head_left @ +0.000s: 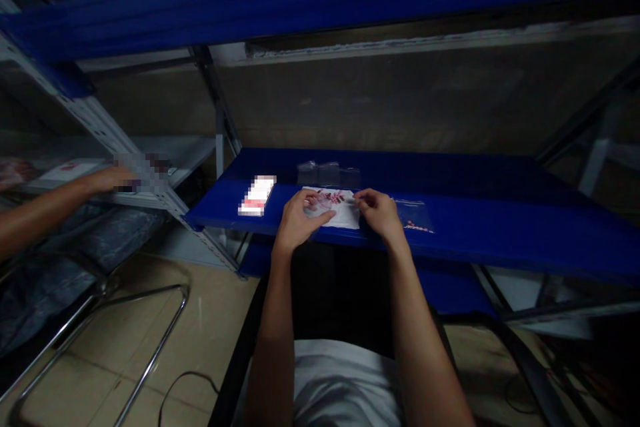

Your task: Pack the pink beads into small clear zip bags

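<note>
White shirt (pixel 345 380) | pink pieces (pixel 331 198) | between left grip (pixel 299 217) and right grip (pixel 379 213)

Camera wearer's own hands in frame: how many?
2: the left hand over the left part of the white sheet, the right hand at its right edge. Neither is hidden. Another person's arm at far left isn't counted.

Pink pieces (pixel 333 197) too small for you to make out
Your left hand (pixel 297 219) covers part of the white sheet (pixel 347 215) beneath them; whether your right hand (pixel 381 213) pinches anything, you cannot tell, and it hides one side of a clear bag (pixel 421 211); pixelation blurs the bright rectangle (pixel 257 195) and part of a co-worker's hand (pixel 106 179), that person's arm (pixel 47 210) cut off by the left edge
</note>
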`<state>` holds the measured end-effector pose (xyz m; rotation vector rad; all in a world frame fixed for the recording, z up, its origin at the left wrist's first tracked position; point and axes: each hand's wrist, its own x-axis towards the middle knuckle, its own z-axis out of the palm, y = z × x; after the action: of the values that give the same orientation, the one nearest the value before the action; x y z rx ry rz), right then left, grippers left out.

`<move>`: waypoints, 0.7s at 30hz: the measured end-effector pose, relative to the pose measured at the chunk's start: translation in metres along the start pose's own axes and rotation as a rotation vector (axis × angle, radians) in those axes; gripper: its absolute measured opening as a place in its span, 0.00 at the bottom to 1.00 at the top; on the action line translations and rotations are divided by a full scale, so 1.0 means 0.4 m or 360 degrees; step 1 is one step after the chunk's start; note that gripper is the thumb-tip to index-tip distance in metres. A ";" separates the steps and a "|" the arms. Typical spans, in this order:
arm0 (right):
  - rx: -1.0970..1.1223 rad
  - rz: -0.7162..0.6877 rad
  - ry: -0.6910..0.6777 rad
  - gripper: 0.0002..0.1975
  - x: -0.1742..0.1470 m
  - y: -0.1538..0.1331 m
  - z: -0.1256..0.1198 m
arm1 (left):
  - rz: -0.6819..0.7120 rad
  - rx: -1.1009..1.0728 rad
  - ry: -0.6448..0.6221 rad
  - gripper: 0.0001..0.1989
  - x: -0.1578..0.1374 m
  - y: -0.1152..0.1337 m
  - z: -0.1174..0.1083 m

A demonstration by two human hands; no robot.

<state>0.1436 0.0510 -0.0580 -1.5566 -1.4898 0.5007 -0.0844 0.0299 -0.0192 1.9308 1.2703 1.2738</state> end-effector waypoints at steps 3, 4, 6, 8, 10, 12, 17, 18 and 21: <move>-0.0219 -0.0094 -0.0077 0.12 0.012 -0.015 0.037 | -0.0030 -0.0035 -0.0030 0.22 0.005 0.019 -0.014; -0.0267 -0.0120 -0.0112 0.13 0.014 -0.021 0.048 | -0.0040 -0.0045 -0.0044 0.22 0.005 0.026 -0.018; -0.0370 -0.0155 -0.0175 0.14 0.014 -0.030 0.066 | -0.0058 -0.0056 -0.0058 0.22 0.005 0.039 -0.025; -0.0487 -0.0170 -0.0208 0.14 0.011 -0.036 0.077 | -0.0085 -0.0057 -0.0053 0.22 0.006 0.047 -0.031; -0.0589 -0.0167 -0.0221 0.13 0.007 -0.041 0.082 | -0.0107 -0.0060 -0.0042 0.21 0.008 0.048 -0.035; -0.0661 -0.0159 -0.0228 0.13 0.005 -0.045 0.082 | -0.0112 -0.0059 -0.0025 0.21 0.012 0.044 -0.039; -0.0751 -0.0142 -0.0262 0.12 0.010 -0.054 0.079 | -0.0102 -0.0035 -0.0001 0.23 0.019 0.028 -0.043; -0.0768 -0.0140 -0.0274 0.12 0.011 -0.055 0.080 | -0.0098 -0.0035 0.0003 0.23 0.018 0.025 -0.044; -0.0824 -0.0135 -0.0306 0.12 0.015 -0.058 0.084 | -0.0104 -0.0033 0.0021 0.23 0.015 0.020 -0.047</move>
<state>0.1047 0.0646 -0.0548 -1.8649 -1.9326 0.2256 -0.0971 0.0301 -0.0019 1.8540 1.3106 1.2638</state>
